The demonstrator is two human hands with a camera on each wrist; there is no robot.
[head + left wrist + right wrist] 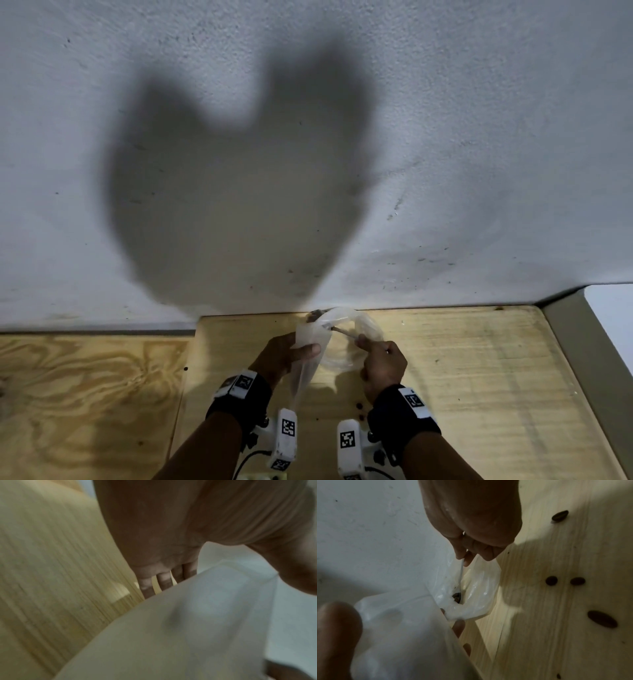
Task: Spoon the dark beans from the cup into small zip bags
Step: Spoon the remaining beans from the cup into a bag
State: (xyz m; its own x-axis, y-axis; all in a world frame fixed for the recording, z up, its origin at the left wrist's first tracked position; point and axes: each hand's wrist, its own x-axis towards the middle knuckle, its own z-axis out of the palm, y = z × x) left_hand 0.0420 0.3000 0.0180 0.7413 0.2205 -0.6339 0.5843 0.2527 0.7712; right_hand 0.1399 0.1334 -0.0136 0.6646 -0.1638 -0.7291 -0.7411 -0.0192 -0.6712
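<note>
A clear zip bag [310, 337] is held up above the desk [479, 370] near its back edge, pinched by the left hand [286, 354]. The right hand [382, 363] grips a spoon [461, 573] reaching into it. Loose beans [552, 580] lie on the desk beside.

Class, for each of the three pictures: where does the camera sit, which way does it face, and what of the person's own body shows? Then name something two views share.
Head: worn high, facing forward and down at the wall and plywood table; both forearms, left hand, right hand.
Left wrist: looks along the palm at the plastic bag.
Right wrist: looks along the right hand, its grip on a spoon; loose beans.
Shared: the bag.
</note>
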